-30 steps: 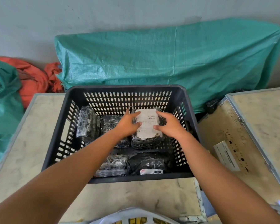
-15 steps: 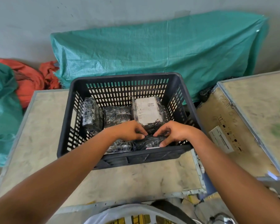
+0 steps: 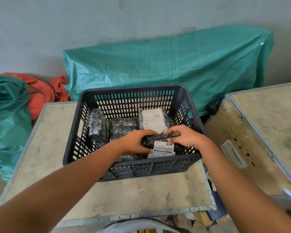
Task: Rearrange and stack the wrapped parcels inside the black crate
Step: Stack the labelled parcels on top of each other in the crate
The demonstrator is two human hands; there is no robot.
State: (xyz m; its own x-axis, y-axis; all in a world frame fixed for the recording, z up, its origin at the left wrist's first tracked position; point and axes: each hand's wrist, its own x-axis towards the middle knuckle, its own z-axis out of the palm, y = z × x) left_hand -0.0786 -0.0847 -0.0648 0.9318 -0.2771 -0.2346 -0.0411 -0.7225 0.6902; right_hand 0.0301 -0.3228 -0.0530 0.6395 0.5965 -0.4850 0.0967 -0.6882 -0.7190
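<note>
Hands at work, head cam: both grip one black-wrapped parcel [image 3: 160, 144] w/ a barcode label, just above the near wall of the black crate [image 3: 133, 167]. Left hand [image 3: 136, 141] is curled round the parcel's left end, fingers over the top and thumb under. Right hand [image 3: 186, 137] pinches the wrap at the parcel's right end, fingertips bunched together. The parcel sits at about rim height of the crate, so it looks lifted rather than resting, though contact w/ what lies beneath can't be told.

Inside the crate, toward the far wall: a white-labelled parcel [image 3: 152, 121] lies face up at far right; a dark flat parcel [image 3: 124, 126] just beside it in the middle; another wrapped parcel [image 3: 97, 125] stands tilted on edge against the left wall. More dark wrap shows under the hands near the front wall, mostly hidden.

Outside the crate: it sits on a pale table [image 3: 45, 148]; a green tarp [image 3: 166, 69] drapes behind it, an orange sack [image 3: 39, 96] to the far left, a wooden box [image 3: 259, 132] to the right.

Progress, judged: mid-task. Far row looks roughly set, but the left parcel isn't lying flat and the held parcel has no spot yet. Left to do: place this one, prob. on or beside the far row, then tidy the front row and the tilted one.
</note>
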